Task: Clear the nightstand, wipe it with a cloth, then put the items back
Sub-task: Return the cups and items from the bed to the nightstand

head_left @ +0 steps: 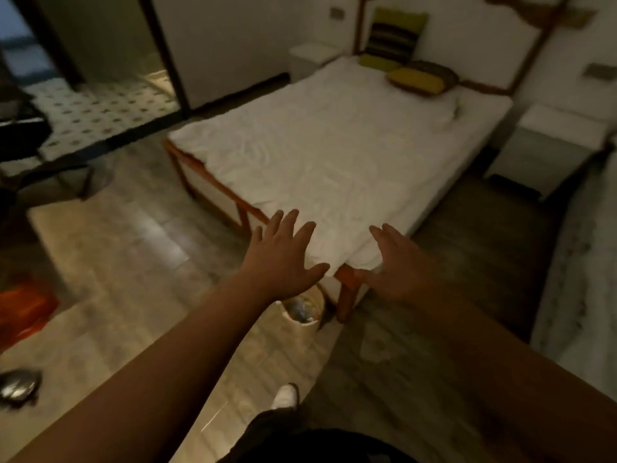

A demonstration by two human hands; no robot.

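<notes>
Both my arms stretch out in front of me over the floor near the foot of a bed. My left hand [283, 259] has its fingers spread and holds nothing. My right hand [399, 262] is likewise flat and empty. A white nightstand [554, 142] stands to the right of the bed, its top pale and blurred; I can make out no items on it. A second white nightstand [310, 60] stands at the far left of the headboard. No cloth is in view.
The bed [334, 138] has a white sheet, a wooden frame and striped and yellow pillows [417, 78]. A small bin [302, 309] sits by the bed's near corner. Another white bed edge [581, 262] lies at right. An orange object [23, 309] and a metal bowl [18, 387] are at left.
</notes>
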